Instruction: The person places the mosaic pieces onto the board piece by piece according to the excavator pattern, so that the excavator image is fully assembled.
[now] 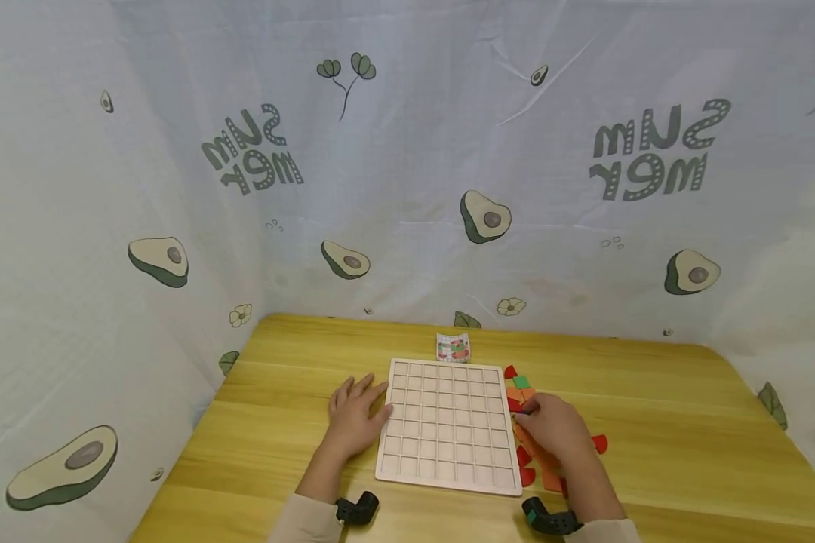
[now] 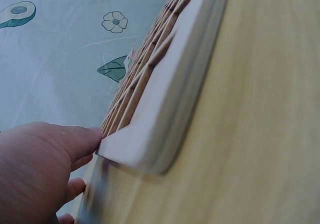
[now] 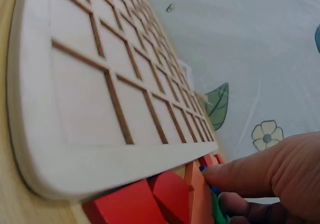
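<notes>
A pale wooden board (image 1: 447, 424) with a grid of square recesses lies on the table. My left hand (image 1: 355, 420) rests at its left side, fingers spread and thumb touching the edge; in the left wrist view, the thumb (image 2: 82, 140) meets the board's corner. To the right of the board, my right hand (image 1: 554, 428) reaches into a pile of coloured pieces. Its thumb and fingers pinch a small blue piece (image 3: 202, 168), mostly hidden by the fingertips. Around it lie red pieces (image 3: 127, 204), orange pieces (image 1: 552, 480) and a green piece (image 1: 521, 382).
A small card with a coloured grid pattern (image 1: 453, 348) stands behind the board's far edge. A lone red piece (image 1: 600, 443) lies right of my right wrist. The yellow wood-grain table (image 1: 278, 377) ends at a printed cloth (image 1: 407, 226) at the back and sides.
</notes>
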{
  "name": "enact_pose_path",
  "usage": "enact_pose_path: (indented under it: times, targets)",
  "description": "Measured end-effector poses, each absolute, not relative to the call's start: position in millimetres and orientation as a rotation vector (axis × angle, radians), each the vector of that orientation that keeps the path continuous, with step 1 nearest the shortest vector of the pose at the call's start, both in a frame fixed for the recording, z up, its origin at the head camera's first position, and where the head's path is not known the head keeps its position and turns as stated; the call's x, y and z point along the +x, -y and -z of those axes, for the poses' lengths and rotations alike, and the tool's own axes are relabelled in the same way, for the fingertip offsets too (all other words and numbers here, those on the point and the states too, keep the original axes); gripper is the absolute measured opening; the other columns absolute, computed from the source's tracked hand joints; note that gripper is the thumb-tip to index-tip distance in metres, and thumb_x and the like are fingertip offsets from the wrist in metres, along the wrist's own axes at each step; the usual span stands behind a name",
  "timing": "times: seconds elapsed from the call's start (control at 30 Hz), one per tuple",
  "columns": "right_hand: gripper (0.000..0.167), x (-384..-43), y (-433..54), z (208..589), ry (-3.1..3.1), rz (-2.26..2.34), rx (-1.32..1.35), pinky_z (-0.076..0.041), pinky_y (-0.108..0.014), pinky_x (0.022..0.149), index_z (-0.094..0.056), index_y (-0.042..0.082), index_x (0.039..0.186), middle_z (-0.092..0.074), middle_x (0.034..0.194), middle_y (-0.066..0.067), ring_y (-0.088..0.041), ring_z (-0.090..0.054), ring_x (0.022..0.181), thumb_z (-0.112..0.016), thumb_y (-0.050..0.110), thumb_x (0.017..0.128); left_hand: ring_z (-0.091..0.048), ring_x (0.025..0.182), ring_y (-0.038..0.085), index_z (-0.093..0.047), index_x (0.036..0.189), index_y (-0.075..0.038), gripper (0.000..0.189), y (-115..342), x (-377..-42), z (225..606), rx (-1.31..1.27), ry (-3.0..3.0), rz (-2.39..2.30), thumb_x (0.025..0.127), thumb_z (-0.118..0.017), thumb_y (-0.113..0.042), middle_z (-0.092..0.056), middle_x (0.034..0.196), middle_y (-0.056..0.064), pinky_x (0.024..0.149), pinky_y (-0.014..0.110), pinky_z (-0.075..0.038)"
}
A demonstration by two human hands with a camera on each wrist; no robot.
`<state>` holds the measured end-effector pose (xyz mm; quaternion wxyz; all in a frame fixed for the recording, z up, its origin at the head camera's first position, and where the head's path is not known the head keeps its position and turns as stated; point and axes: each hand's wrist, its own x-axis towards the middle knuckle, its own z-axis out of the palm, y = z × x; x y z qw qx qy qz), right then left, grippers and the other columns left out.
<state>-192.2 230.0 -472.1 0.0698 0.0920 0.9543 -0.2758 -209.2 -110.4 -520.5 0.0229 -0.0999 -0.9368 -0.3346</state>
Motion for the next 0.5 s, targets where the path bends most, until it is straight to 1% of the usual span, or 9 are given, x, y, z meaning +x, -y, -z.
enact_pose_path:
  times: [0.1, 0.2, 0.33, 0.43, 0.5]
  targets:
    - [0.032, -191.6, -229.7, 474.0, -2.886, 0.850, 0.283, -0.053, -0.040, 0.074, -0.070, -0.001, 0.107, -0.069, 0.092, -0.010, -0.023, -0.058, 0.082, -0.074, 0.025, 0.090, -0.023, 0.151, 0.050, -0.060, 0.144, -0.015, 0.049, 109.7, -209.0, 520.1, -0.310, 2.900, 1.021, 0.100, -0.060, -0.035, -0.042, 0.161, 0.015, 0.120, 0.072, -0.012]
    - [0.035, -191.2, -230.2, 476.8, -2.916, 0.833, 0.285, -0.051, -0.038, 0.071, -0.070, 0.000, 0.106, -0.069, 0.089, -0.008, -0.022, -0.058, 0.080, -0.076, 0.029, 0.088, -0.024, 0.151, 0.049, -0.060, 0.144, -0.016, 0.048, 109.4, -209.1, 520.7, -0.299, 2.899, 0.994, 0.100, -0.060, -0.036, -0.043, 0.161, 0.014, 0.120, 0.071, -0.012]
    - [0.032, -189.8, -231.2, 479.9, -2.942, 0.819, 0.292, -0.050, -0.037, 0.069, -0.070, 0.001, 0.103, -0.068, 0.087, -0.007, -0.022, -0.058, 0.078, -0.077, 0.028, 0.088, -0.025, 0.151, 0.049, -0.061, 0.144, -0.017, 0.047, 108.0, -208.3, 521.9, -0.293, 2.898, 0.965, 0.100, -0.059, -0.036, -0.044, 0.160, 0.014, 0.120, 0.071, -0.014]
    - [0.028, -188.7, -231.8, 480.4, -2.928, 0.857, 0.299, -0.052, -0.040, 0.073, -0.069, 0.002, 0.105, -0.069, 0.089, -0.008, -0.022, -0.059, 0.080, -0.075, 0.024, 0.088, -0.026, 0.151, 0.049, -0.061, 0.144, -0.017, 0.047, 106.8, -207.3, 522.9, -0.293, 2.898, 0.956, 0.100, -0.059, -0.036, -0.044, 0.160, 0.014, 0.119, 0.071, -0.015]
    - [0.029, -188.1, -232.7, 480.6, -2.916, 0.880, 0.304, -0.054, -0.041, 0.075, -0.069, 0.001, 0.107, -0.069, 0.091, -0.008, -0.023, -0.059, 0.082, -0.075, 0.022, 0.088, -0.026, 0.151, 0.049, -0.061, 0.143, -0.017, 0.047, 106.3, -206.8, 523.5, -0.289, 2.898, 0.952, 0.100, -0.059, -0.036, -0.045, 0.160, 0.014, 0.119, 0.071, -0.015]
